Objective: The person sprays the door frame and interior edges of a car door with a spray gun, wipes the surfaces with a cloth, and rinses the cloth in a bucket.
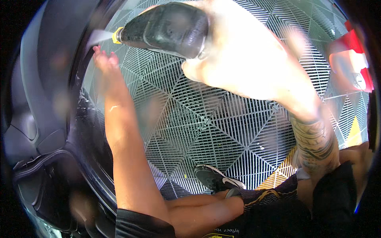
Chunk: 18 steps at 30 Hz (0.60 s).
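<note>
My right hand (pixel 238 56), washed out by bright light, is closed around a black spray gun (pixel 166 28). The gun's yellow nozzle tip (pixel 117 35) points left, and a white fan of spray (pixel 99 36) leaves it towards the dark edge of a car's door opening (pixel 78 56). Just below the spray, my left hand (pixel 106 61) reaches out with its fingers partly apart and nothing visible in it. Its fingertips are close to that edge; whether they touch it, I cannot tell. Water streaks (pixel 86 99) show on the glossy black sill beside my left forearm.
Dark interior trim (pixel 44 74) and a black seat (pixel 44 190) fill the left side. Grey slatted floor tiles (pixel 208 119) lie underfoot, some yellow. A red object (pixel 354 41) with a white part stands far right. My black shoe (pixel 214 178) rests on the tiles. Drops blur the lens.
</note>
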Tool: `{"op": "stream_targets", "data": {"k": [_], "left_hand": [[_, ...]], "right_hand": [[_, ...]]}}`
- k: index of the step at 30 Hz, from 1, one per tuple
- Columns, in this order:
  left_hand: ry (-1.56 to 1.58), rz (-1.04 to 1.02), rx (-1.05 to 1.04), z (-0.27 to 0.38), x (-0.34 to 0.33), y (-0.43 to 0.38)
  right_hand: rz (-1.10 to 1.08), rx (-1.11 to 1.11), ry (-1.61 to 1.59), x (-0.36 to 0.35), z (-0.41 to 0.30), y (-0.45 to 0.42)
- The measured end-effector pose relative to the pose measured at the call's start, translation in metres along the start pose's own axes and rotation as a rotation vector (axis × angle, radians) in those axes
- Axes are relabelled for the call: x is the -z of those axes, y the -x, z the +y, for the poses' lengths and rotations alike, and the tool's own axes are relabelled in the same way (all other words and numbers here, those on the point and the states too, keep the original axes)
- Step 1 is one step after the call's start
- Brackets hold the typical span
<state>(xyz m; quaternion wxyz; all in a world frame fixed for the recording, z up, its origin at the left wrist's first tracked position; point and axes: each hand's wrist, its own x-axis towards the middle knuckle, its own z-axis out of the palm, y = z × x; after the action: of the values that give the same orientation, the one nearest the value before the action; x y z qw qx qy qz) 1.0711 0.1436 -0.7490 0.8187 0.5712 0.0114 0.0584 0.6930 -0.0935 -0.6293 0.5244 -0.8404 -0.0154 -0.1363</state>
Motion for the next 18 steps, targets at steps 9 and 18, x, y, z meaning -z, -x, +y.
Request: {"op": "stream_targets", "data": {"k": [9,18], "left_hand": [[-0.137,0.006,-0.044,0.019,-0.016,0.036],[-0.086,0.048,0.023,0.006,-0.010,0.014]], "right_hand": [[-0.044,-0.020,-0.024,0.002,-0.008,0.005],[-0.079,-0.055,-0.020,0.003,-0.012,0.003]]}}
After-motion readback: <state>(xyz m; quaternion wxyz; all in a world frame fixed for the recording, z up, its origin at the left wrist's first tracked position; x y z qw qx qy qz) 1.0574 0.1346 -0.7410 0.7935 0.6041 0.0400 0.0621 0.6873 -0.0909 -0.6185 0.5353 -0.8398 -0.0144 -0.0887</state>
